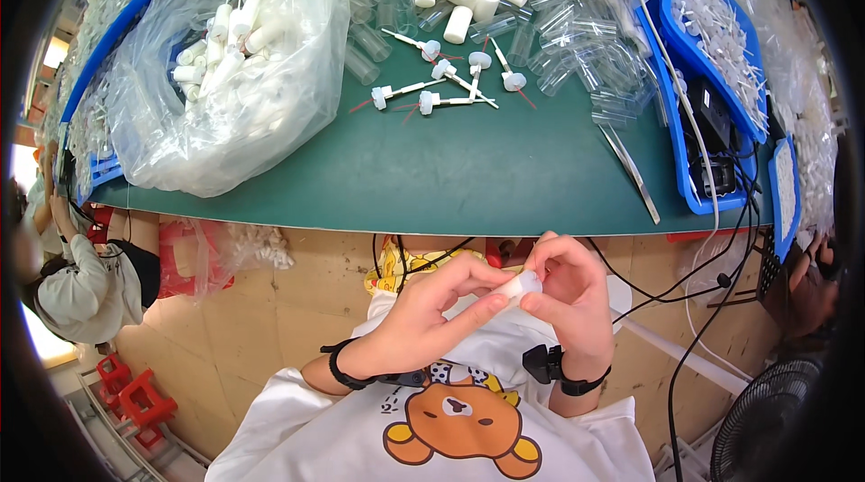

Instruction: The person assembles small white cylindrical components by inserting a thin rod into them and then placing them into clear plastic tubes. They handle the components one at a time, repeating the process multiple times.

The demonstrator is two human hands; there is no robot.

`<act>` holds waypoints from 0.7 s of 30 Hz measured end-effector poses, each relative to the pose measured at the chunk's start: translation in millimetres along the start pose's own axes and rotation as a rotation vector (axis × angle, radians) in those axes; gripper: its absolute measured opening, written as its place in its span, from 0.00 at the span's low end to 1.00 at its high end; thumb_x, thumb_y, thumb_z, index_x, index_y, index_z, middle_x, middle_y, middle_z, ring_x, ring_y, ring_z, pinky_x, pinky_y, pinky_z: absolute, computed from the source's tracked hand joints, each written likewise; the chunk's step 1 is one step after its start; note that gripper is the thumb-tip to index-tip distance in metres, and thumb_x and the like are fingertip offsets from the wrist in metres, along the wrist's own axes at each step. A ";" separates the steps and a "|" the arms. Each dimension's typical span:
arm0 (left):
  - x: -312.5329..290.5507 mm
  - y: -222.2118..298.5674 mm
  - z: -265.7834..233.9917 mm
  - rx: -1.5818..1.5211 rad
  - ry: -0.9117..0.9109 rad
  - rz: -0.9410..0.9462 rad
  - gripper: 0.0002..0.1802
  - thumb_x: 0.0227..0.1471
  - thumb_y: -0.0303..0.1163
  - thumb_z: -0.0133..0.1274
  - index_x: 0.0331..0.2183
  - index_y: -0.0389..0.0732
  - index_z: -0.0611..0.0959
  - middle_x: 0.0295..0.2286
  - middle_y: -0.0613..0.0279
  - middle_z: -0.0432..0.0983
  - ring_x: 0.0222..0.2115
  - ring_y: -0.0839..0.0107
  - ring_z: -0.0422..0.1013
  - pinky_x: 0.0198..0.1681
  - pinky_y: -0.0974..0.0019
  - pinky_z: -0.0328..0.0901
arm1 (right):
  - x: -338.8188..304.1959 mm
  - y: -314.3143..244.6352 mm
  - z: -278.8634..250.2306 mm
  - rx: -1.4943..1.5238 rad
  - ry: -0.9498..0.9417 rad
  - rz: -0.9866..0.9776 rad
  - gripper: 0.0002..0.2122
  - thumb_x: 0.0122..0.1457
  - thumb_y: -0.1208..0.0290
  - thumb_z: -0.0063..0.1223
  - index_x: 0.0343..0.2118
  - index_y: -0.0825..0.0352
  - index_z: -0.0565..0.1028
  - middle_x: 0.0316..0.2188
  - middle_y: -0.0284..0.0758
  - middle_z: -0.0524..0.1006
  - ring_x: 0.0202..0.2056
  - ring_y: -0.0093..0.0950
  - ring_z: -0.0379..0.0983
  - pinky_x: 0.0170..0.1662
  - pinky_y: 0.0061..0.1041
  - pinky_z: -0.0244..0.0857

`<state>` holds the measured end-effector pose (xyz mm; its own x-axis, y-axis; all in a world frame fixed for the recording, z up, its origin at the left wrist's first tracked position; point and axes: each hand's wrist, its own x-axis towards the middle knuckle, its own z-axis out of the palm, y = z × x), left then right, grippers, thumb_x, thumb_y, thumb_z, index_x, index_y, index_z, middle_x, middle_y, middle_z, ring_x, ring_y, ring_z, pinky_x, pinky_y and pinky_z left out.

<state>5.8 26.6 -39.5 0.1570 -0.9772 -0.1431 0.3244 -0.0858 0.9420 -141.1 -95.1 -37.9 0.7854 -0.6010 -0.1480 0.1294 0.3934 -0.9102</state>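
In front of the table edge, my left hand (432, 313) pinches a small white cylinder (514, 287) between thumb and fingertips. My right hand (572, 293) closes on the cylinder's other end, which looks translucent. Most of the piece is covered by my fingers. Beyond it, on the green table (505, 176), lie several white stick-like parts with round frilled heads and thin red wires (437, 102). Metal tweezers (631, 174) rest near the right side of the table.
A clear plastic bag (306, 113) of white cylinders stands at left. White cylinders (459, 24) and clear tubes (586, 54) pile up at the back. Blue trays (687, 153) and cables are on the right. A black fan (766, 414) stands lower right; another person (86, 288) sits left.
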 end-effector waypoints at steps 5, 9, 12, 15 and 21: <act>-0.9 1.4 4.4 0.071 0.007 -0.005 0.16 0.52 0.26 0.57 0.42 0.35 0.71 0.38 0.58 0.76 0.43 0.74 0.72 0.46 0.69 0.65 | -1.1 5.0 -1.3 0.077 -0.063 -0.036 0.18 0.44 0.85 0.63 0.40 0.69 0.71 0.33 0.30 0.68 0.35 0.19 0.63 0.39 0.20 0.60; -1.2 3.0 5.1 0.032 0.009 -0.032 0.16 0.51 0.26 0.58 0.41 0.36 0.72 0.36 0.58 0.78 0.40 0.77 0.72 0.44 0.71 0.64 | -0.5 1.9 0.4 0.175 -0.076 -0.044 0.19 0.52 0.73 0.60 0.46 0.72 0.69 0.33 0.30 0.67 0.36 0.19 0.63 0.39 0.20 0.59; -1.2 4.1 6.8 -0.035 0.003 -0.032 0.15 0.52 0.25 0.57 0.41 0.35 0.72 0.36 0.58 0.78 0.39 0.78 0.71 0.43 0.72 0.64 | -1.5 1.5 -3.8 0.204 -0.131 0.033 0.24 0.56 0.62 0.55 0.50 0.75 0.68 0.35 0.32 0.66 0.37 0.21 0.62 0.38 0.21 0.59; -0.7 3.6 9.2 -0.133 0.002 -0.036 0.14 0.53 0.24 0.56 0.41 0.35 0.72 0.37 0.59 0.77 0.38 0.79 0.71 0.43 0.72 0.63 | -0.5 7.9 -5.4 0.199 -0.208 -0.040 0.27 0.57 0.56 0.53 0.50 0.76 0.68 0.36 0.33 0.65 0.38 0.23 0.62 0.38 0.22 0.58; 0.7 3.3 12.0 -0.181 0.011 -0.046 0.12 0.54 0.24 0.55 0.40 0.34 0.73 0.37 0.60 0.76 0.39 0.79 0.70 0.43 0.72 0.63 | -1.8 10.4 -4.9 0.208 -0.211 -0.108 0.23 0.51 0.68 0.59 0.48 0.76 0.70 0.37 0.34 0.64 0.39 0.24 0.63 0.41 0.23 0.59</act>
<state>-4.2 23.3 -32.8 0.1484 -0.9708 -0.1888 0.4935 -0.0927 0.8648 -144.2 -93.4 -49.0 0.8658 -0.4979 0.0490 0.3232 0.4820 -0.8144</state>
